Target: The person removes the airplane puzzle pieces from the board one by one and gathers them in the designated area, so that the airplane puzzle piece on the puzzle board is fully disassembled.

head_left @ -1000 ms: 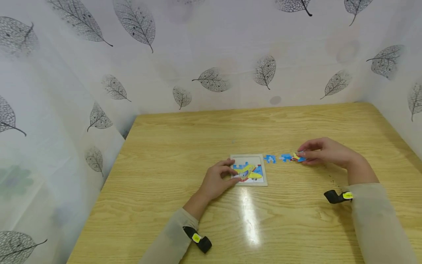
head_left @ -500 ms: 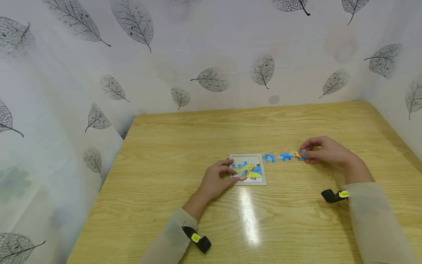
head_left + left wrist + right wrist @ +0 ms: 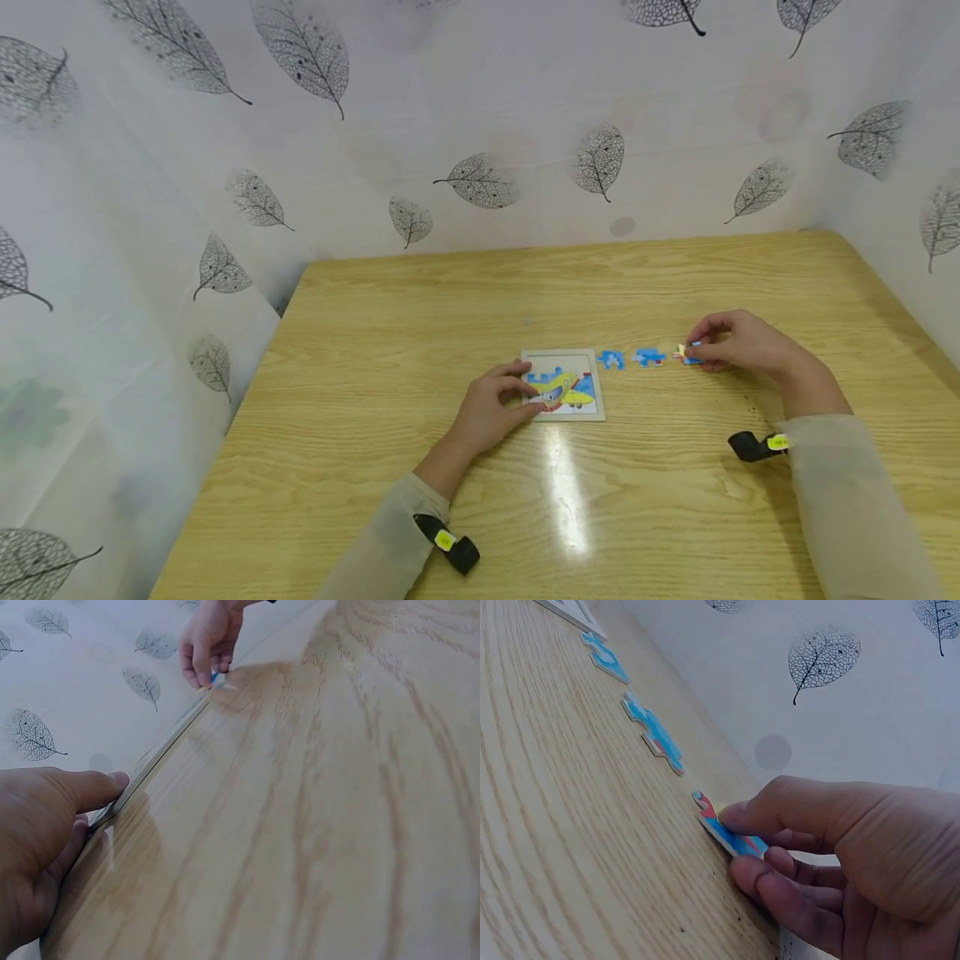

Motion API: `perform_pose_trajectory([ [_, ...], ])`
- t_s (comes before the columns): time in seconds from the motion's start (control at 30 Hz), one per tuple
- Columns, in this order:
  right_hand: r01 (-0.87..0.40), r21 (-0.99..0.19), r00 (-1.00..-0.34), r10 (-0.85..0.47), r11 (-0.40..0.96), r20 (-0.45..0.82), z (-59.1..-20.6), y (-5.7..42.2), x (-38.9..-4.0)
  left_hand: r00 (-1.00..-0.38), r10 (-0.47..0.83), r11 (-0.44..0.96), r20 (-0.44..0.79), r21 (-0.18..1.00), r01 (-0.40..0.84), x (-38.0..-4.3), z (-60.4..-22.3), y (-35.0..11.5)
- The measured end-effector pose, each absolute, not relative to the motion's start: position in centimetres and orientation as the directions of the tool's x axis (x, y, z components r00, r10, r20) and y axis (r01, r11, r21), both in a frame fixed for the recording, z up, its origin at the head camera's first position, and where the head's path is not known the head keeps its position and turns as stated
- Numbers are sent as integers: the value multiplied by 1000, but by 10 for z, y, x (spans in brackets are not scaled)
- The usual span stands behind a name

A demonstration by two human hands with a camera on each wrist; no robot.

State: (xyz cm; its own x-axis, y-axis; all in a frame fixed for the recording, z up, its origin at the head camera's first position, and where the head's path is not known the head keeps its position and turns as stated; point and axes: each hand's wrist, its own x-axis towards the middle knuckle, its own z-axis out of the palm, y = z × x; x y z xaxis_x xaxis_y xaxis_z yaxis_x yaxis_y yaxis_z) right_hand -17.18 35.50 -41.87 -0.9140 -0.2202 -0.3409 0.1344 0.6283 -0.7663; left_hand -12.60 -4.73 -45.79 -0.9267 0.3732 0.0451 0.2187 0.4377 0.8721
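Observation:
My left hand (image 3: 491, 408) holds the left side of a square jigsaw tray (image 3: 564, 360), thumb near its lower edge and fingertips over the left rim. Inside the tray, joined pieces show a yellow airplane (image 3: 573, 397), and the upper strip is bare. To the right, my right hand (image 3: 750, 343) pinches a blue, yellow and red jigsaw piece (image 3: 739, 841) between thumb and fingers, low over the table. The fingers cover part of that piece. Two loose blue jigsaw pieces lie between tray and right hand: one (image 3: 612, 360) beside the tray's corner, the other (image 3: 649, 357) farther right.
The wooden table (image 3: 360, 358) runs back to a pale curtain (image 3: 540, 100) printed with leaves, which also hangs along both sides. A black strap (image 3: 450, 543) circles the left sleeve, and another strap (image 3: 753, 446) the right one.
The right hand and its jigsaw piece have shifted slightly right, opening a gap from the neighbouring loose piece. The left hand stays on the tray.

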Motion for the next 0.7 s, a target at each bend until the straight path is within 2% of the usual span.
perform_pose_trajectory([
  [0.23, 101, -719, -919, -211, 688, -332, -415, 350, -172, -926, 373, 435, 49, 872, 222, -126, -455, -47],
  [0.7, 57, -762, -920, -263, 645, -292, -411, 354, -169, -927, 373, 444, 46, 868, 222, -126, -457, -47],
])
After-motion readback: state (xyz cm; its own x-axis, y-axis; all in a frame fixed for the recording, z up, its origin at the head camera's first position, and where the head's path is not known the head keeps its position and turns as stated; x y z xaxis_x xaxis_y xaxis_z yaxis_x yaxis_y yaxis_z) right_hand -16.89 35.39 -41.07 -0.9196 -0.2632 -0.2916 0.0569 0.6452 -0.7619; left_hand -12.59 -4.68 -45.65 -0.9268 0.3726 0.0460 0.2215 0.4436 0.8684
